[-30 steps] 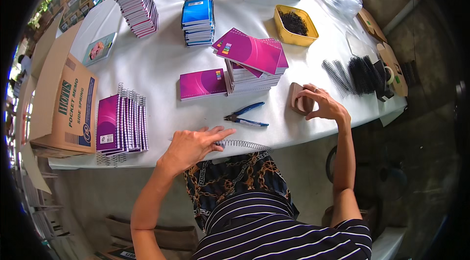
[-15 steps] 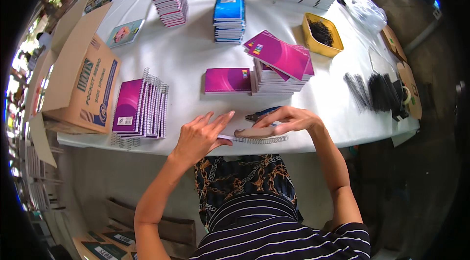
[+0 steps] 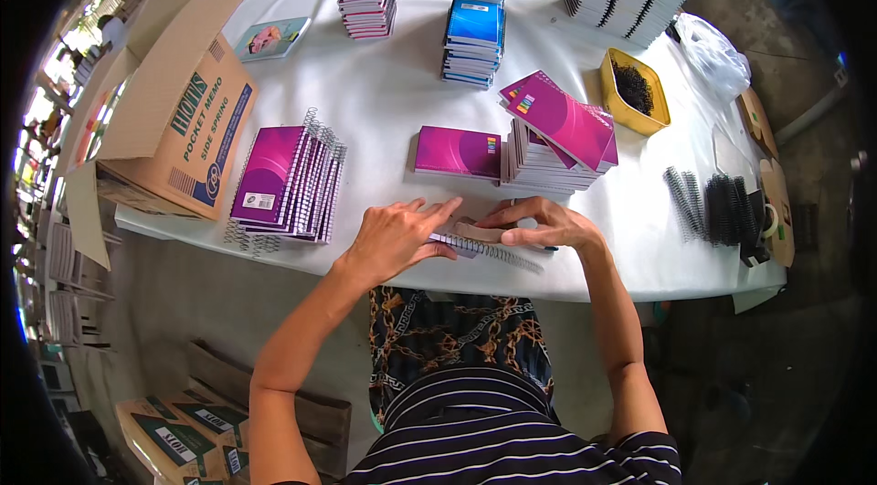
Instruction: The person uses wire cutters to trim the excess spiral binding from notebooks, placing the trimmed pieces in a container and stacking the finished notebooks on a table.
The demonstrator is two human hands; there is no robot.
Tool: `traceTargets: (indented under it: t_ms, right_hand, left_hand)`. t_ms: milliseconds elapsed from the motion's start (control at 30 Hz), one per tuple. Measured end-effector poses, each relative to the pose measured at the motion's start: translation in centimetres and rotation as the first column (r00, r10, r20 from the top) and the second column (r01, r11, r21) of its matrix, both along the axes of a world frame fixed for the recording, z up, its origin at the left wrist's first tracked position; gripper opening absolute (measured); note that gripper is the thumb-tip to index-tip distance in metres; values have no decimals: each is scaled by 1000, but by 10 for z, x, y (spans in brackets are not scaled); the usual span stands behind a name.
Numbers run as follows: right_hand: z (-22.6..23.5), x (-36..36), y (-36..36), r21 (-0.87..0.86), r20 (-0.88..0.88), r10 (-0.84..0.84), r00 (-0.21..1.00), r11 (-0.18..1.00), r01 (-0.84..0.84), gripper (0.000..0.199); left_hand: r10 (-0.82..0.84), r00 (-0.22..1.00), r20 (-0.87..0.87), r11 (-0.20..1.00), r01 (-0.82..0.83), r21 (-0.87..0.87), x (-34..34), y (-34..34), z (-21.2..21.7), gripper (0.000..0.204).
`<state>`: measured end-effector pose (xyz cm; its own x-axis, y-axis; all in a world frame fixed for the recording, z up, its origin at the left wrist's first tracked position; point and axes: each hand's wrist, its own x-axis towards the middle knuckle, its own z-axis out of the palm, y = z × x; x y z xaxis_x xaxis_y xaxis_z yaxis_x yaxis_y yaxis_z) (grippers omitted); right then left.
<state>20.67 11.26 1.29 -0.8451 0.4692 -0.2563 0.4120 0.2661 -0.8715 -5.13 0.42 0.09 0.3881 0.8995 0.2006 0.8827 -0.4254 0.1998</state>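
Note:
Near the table's front edge, my left hand (image 3: pixel 397 234) grips a small notebook (image 3: pixel 464 246), fingers on top and thumb at the near side. A metal spiral wire coil (image 3: pixel 512 257) runs along the notebook's edge, its loose end sticking out to the right. My right hand (image 3: pixel 553 225) is closed over the coil. A tan strip or finger covering (image 3: pixel 480 232) at its fingertips presses there; which it is I cannot tell. Beyond the hands lie a purple notebook (image 3: pixel 448 152) and a stack of purple notebooks (image 3: pixel 562 124). The pliers are mostly hidden under my right hand.
At left stand coil-bound purple notebooks (image 3: pixel 274 174) and an open cardboard box (image 3: pixel 187 133). Blue notebooks (image 3: pixel 475 24) are stacked farther back. To the right are a yellow tub (image 3: pixel 662 120) of black coils, more black coils (image 3: pixel 726 209) and a plastic bag (image 3: pixel 713 56).
The view has shifted, so the table things appear farther right. My right hand has come over the pliers, which showed more before. The coil's loose end now slants toward me.

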Motion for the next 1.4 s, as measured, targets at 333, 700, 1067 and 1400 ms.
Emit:
traceTargets:
  t_ms: [333, 700, 1067, 1400]
  right_hand:
    - [-27, -3, 16, -251, -307, -21, 951, 966, -60, 72]
    - [-23, -21, 26, -202, -207, -19, 978, 979, -23, 65]
    - [0, -52, 17, -36, -50, 33, 998, 999, -35, 60]
    - [-6, -58, 16, -146, -260, 26, 965, 987, -66, 64]
  left_hand:
    - [98, 995, 1, 995, -98, -25, -10, 2, -2, 86]
    - [172, 759, 628, 985, -137, -104, -21, 2, -23, 102]
    - [223, 479, 849, 975, -96, -202, -23, -3, -48, 104]
    - [282, 424, 860, 959, -92, -269, -23, -5, -45, 106]
